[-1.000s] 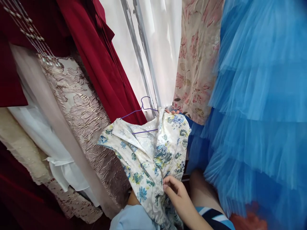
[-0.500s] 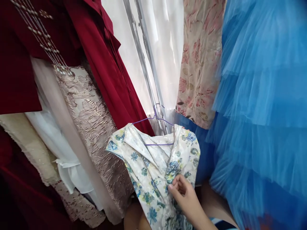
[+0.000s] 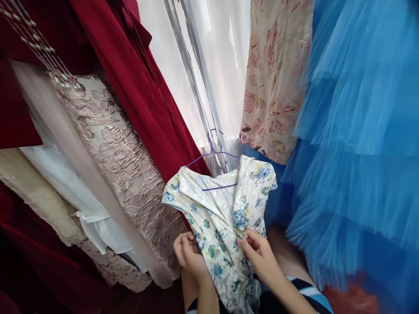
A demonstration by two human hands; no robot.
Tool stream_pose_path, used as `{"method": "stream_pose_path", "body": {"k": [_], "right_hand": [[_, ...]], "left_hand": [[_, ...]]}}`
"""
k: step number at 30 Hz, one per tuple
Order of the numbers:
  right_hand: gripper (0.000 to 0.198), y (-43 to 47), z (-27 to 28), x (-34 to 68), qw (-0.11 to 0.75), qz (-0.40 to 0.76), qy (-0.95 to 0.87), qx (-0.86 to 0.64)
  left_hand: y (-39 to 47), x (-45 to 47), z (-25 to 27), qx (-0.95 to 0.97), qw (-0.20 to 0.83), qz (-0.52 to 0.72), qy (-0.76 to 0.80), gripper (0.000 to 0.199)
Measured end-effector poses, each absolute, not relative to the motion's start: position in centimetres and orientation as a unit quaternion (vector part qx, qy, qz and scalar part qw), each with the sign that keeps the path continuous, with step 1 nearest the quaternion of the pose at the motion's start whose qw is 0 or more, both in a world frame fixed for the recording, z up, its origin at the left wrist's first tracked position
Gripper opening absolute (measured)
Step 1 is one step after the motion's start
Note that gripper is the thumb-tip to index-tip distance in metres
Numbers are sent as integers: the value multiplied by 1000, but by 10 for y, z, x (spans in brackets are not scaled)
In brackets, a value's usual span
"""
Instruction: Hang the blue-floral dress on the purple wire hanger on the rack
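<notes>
At lower centre, the right hand (image 3: 258, 253) pinches a flowered dress (image 3: 218, 235), the left hand (image 3: 191, 256) at its edge; a blue dress (image 3: 353, 144) fills the right side.

White, blue-flowered, short-sleeved garment (image 3: 216, 237) on purple hanger (image 3: 212, 151)

Bare hands (image 3: 262, 256), bare forearms (image 3: 285, 284), blue-striped clothing (image 3: 309, 293)

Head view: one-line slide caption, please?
Right hand pinching a white, blue-flowered fabric garment on a thin purple hanger, left hand close beside the garment's edge.
</notes>
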State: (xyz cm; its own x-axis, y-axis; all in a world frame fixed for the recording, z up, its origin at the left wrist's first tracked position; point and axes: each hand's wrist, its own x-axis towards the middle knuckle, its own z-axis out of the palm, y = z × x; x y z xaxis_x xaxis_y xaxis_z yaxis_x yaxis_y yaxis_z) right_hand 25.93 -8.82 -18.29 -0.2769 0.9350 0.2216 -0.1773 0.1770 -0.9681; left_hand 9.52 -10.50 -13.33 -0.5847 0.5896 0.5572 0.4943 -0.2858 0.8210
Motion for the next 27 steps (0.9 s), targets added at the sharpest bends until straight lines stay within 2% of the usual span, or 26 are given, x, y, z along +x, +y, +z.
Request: {"method": "stream_pose_path", "body": {"k": [3,7,10,17,21,25,27], "right_hand": [[37,-92,-180,263,498,566,-572,-323],[38,-94,-174,266,496,559,-582,-320],[38,-93,-169,273,491,555,-591,-319],[34,-88,-168,282,478,518,-625,-336],[18,-90,-171,277,518,478,-615,-353],[6,-96,-164,277,518,435,-653,-342],[12,-97,-158,279,525,409,-671,-326]], "left_hand": [[-123,104,-127,454,50,685,568,27],[-132,124,-110,599,247,471,599,25],[-126,136,-114,599,298,443,596,27],[-120,145,-123,603,283,464,583,27],[-127,145,-110,652,213,404,605,20],[-136,142,-103,708,151,355,592,18],[-137,138,-99,732,140,336,575,19]]}}
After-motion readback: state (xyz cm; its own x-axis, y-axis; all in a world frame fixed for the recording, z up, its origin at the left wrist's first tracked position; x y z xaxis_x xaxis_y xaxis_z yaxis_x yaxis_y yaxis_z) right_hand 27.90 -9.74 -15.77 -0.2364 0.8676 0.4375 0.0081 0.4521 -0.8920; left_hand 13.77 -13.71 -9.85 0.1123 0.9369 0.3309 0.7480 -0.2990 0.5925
